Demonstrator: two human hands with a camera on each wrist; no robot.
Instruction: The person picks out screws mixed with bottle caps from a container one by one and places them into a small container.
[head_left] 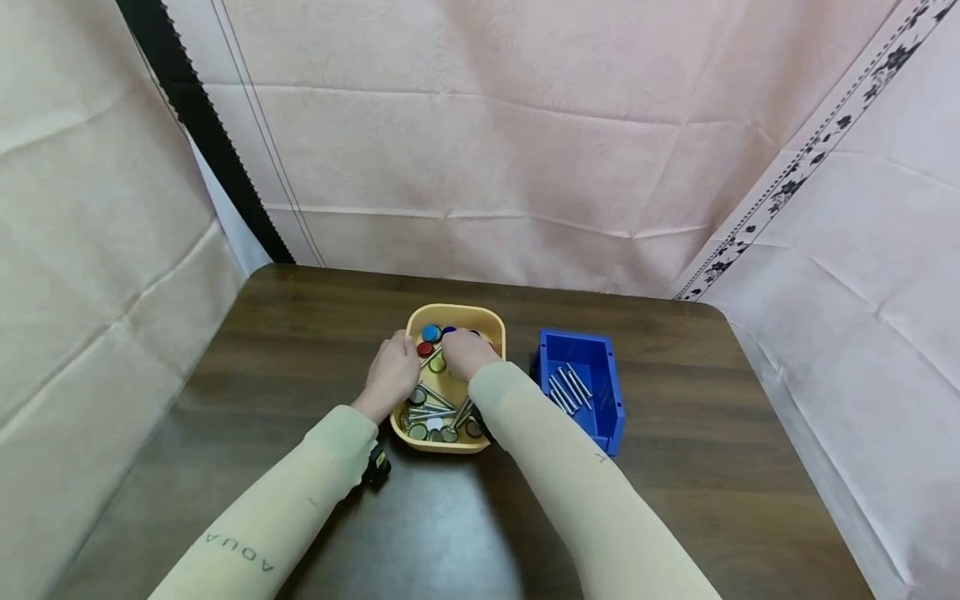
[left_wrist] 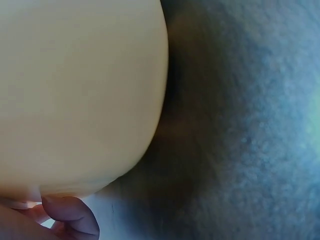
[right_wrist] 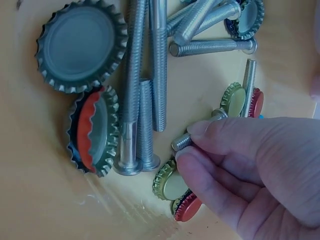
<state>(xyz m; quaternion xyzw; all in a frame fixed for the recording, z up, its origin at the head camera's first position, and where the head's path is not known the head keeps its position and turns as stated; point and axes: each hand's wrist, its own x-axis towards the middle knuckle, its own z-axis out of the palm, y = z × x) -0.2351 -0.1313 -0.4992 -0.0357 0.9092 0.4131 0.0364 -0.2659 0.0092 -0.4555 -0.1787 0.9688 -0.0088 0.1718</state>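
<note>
A yellow plastic bin (head_left: 452, 387) on the table holds loose bolts (right_wrist: 132, 75) and crown bottle caps (right_wrist: 82, 45). My left hand (head_left: 395, 371) grips the bin's left rim; the left wrist view has its curled fingers (left_wrist: 72, 215) at the bin's lower edge, beside the outer wall (left_wrist: 85, 95). Reaching into the bin, my right hand (head_left: 467, 354) pinches a metal bolt (right_wrist: 182, 142) between thumb and fingertips, as the right wrist view shows. The bolt's middle is hidden behind the thumb. Green and red caps lie close around those fingers.
Right of the yellow bin stands a blue open bin (head_left: 611, 400) with several bolts (head_left: 570, 389) lying side by side in it. Both stand on a dark wooden table (head_left: 322, 333). Pale cloth (head_left: 480, 167) hangs behind and at the sides.
</note>
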